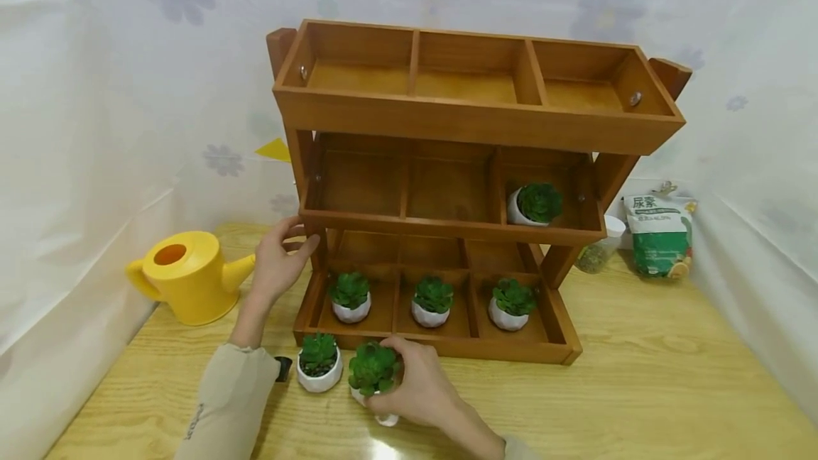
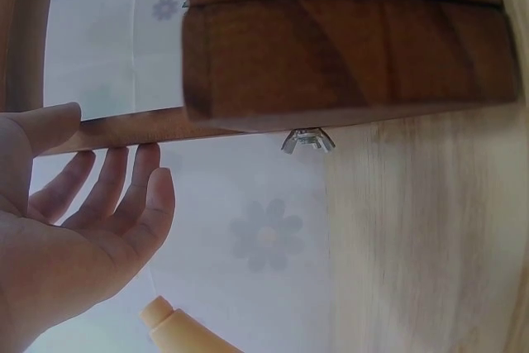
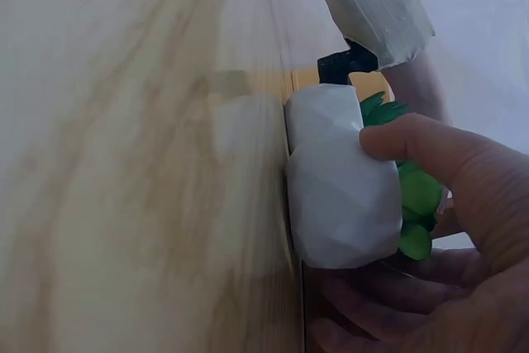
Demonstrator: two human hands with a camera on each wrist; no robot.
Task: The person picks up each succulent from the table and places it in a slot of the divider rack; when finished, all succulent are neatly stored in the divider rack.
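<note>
My right hand (image 1: 422, 383) holds a succulent in a white faceted pot (image 1: 371, 368) at the table's front. In the right wrist view the thumb lies against the white pot (image 3: 343, 204), with the fingers partly hidden. Left of it stands another potted succulent (image 1: 319, 364). My left hand (image 1: 281, 259) grips the left side of the three-tier wooden shelf (image 1: 479, 119); in the left wrist view its thumb (image 2: 54, 126) and fingers lie on opposite sides of a wooden bar (image 2: 136, 128). Three potted succulents (image 1: 432, 300) sit in the bottom tier, one in each front compartment. Another succulent (image 1: 538, 204) occupies the middle tier's right compartment.
A yellow watering can (image 1: 192, 279) stands left of the shelf, its spout toward my left arm. To the right are a green and white bag (image 1: 661, 236) and a clear container (image 1: 597, 247). The top tier (image 1: 479, 80) has three compartments. A wing nut (image 2: 307, 140) sticks out from the frame.
</note>
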